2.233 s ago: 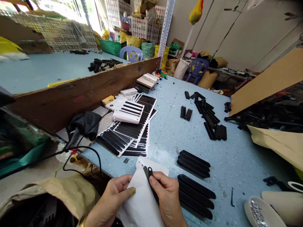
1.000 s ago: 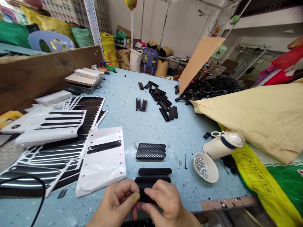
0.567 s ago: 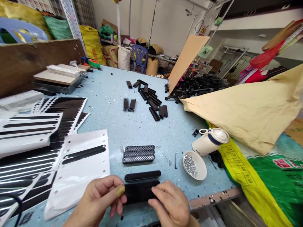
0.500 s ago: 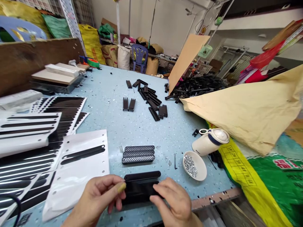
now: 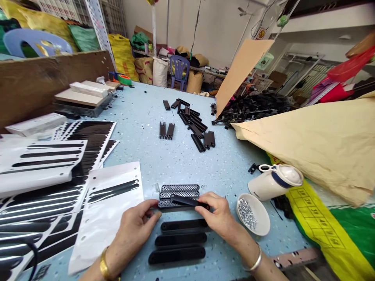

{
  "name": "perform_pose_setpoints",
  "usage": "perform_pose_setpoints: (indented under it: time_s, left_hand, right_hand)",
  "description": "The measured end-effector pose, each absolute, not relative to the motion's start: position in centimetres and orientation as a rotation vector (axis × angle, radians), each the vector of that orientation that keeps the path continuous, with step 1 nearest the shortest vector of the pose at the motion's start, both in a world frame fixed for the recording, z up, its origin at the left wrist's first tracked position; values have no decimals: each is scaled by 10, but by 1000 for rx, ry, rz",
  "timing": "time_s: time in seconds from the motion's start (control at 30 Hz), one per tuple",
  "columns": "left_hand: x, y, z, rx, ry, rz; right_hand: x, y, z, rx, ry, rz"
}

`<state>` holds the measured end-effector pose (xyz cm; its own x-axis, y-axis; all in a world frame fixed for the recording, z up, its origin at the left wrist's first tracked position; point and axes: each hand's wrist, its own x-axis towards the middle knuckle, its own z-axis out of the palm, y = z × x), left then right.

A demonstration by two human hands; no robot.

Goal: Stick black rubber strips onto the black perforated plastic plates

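My right hand [image 5: 218, 214] pinches one end of a black strip [image 5: 183, 200], which lies slantwise over the patterned bars. Three bars with a diamond-mesh face [image 5: 179, 194] sit side by side behind my hands. At their left end is my left hand [image 5: 136, 224], thumb and forefinger apart, the forefinger at or against the nearest bar. In front, three smooth black bars [image 5: 181, 239] lie in a row, one below another; my right hand covers the right end of the farthest. To the left lies a white sheet [image 5: 108, 222] with black strips [image 5: 114, 191] on it.
A white bowl of small silvery parts [image 5: 247, 212] stands right of my right hand, beside a white cup [image 5: 272, 182]. Farther back lie several black ribbed pieces [image 5: 195, 125]. Stacked black-strip sheets [image 5: 96, 130] cover the left; brown paper [image 5: 304, 132] hangs over the right.
Both hands have moved up and away from the near black bars, which now lie separate in a row. My right hand now holds a black strip over the patterned bars. The view has shifted slightly.
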<state>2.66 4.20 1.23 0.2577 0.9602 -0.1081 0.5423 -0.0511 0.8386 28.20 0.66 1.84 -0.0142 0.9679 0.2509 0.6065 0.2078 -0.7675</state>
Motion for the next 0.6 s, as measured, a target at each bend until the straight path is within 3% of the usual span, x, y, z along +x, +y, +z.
perform_pose_setpoints:
  time_s: [0.6]
  left_hand:
    - [28, 33, 12, 1672, 1355, 732]
  right_hand:
    - [278, 10, 21, -1321, -1977, 599]
